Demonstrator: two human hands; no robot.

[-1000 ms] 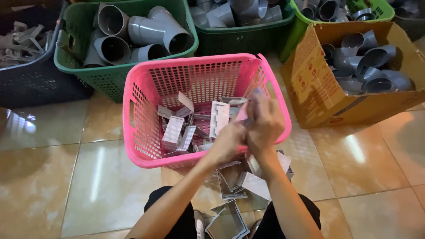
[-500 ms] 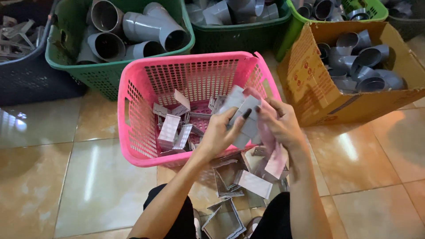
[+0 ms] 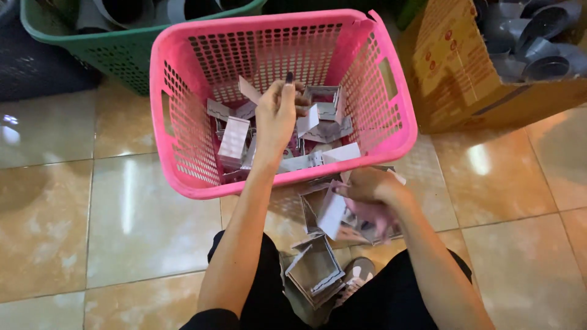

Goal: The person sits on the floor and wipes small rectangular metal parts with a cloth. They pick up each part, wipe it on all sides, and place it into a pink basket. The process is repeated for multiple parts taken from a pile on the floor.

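- Pinched in the left hand (image 3: 276, 116), a small folded grey cardboard box (image 3: 307, 120) hangs over the pink perforated plastic basket (image 3: 183, 122), apparently about to be dropped in.
- Right hand (image 3: 367, 189) closes on a flat grey carton blank (image 3: 332, 211) from the floor pile; folding it looks next.

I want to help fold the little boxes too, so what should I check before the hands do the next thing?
1. Left hand is over the pink basket: ok, it reaches inside above the folded boxes.
2. Left hand has let go of its box: cannot tell, the fingers hide what is under them.
3. Right hand has a new piece: ok, it touches a flat grey carton in the pile on the floor.
4. Basket has room: ok, boxes cover only the bottom.
5. More flat cartons are within reach: ok, an open grey one lies between the knees.
6. Cardboard box of grey pipe fittings is out of the way: ok, it stands to the right of the basket.
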